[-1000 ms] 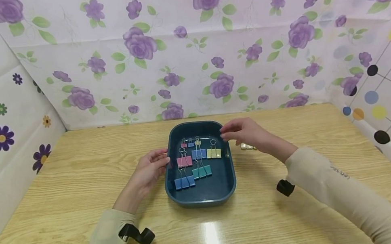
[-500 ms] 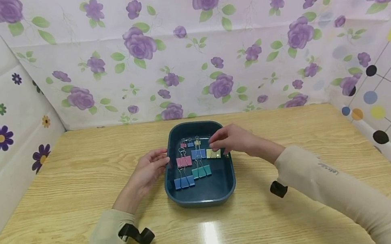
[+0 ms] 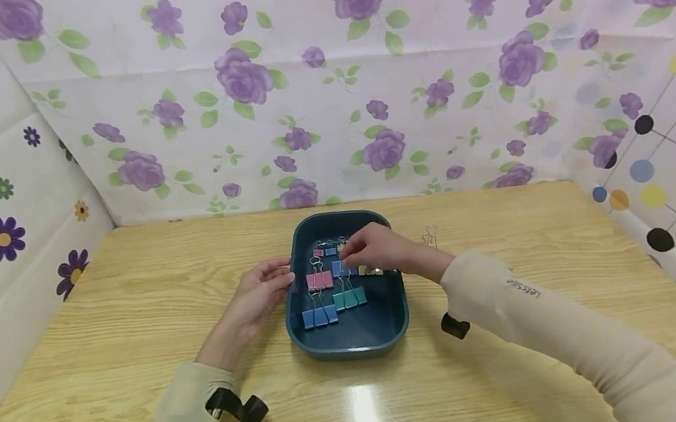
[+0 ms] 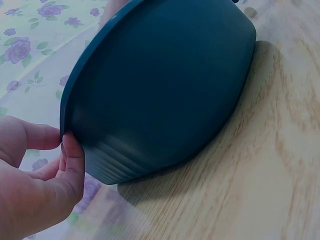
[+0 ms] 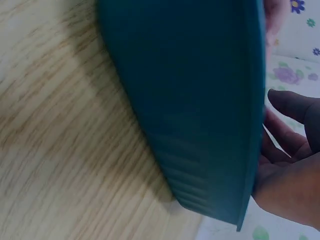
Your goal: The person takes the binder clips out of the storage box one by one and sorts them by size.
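Observation:
A dark teal tray (image 3: 355, 349) sits mid-table holding several binder clips: pink (image 3: 319, 280), large blue (image 3: 319, 315), teal (image 3: 349, 298), a smaller blue one (image 3: 337, 269) and a yellow-green one (image 3: 374, 271). My right hand (image 3: 350, 259) reaches into the tray, fingers loosely bent over the smaller blue clip and partly hiding the yellow-green one. In the right wrist view that hand (image 5: 280, 130) shows past the tray wall (image 5: 200, 125), thumb spread. My left hand (image 3: 283, 277) holds the tray's left rim; its thumb (image 4: 72, 165) presses the outer wall (image 4: 165, 90).
A loose wire clip handle (image 3: 429, 235) lies on the wooden table (image 3: 105, 324) right of the tray. Flowered paper walls (image 3: 324, 100) close off the back and both sides. Bare wood shows left, right and in front of the tray.
My right hand moved from the tray's right rim leftward and down into it, passing the yellow-green clip to the smaller blue one. The left hand and tray stayed put.

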The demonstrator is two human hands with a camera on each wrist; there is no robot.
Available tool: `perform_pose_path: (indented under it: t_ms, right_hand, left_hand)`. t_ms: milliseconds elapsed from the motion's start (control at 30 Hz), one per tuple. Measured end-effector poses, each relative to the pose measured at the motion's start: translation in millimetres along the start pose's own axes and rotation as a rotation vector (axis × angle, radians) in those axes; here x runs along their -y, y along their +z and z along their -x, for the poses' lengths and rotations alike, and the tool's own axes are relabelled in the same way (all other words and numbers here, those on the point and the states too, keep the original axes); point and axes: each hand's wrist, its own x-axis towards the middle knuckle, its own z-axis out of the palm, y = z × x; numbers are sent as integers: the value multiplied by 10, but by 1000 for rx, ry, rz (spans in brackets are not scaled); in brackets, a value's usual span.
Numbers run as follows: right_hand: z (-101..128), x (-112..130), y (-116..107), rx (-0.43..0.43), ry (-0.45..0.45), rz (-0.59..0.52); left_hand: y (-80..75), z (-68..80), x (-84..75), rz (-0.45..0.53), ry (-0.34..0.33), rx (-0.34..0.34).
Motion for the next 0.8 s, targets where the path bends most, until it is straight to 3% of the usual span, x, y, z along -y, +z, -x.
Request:
perform_pose_path:
  t_ms: [400, 800]
  right_hand:
    - [-73, -4, 159, 3, 39, 66]
    - [-53, 1, 180, 12, 31, 28]
  left_hand:
    - [-6, -13, 13, -9, -2, -5]
    - [-3, -15, 17, -19, 2, -3]
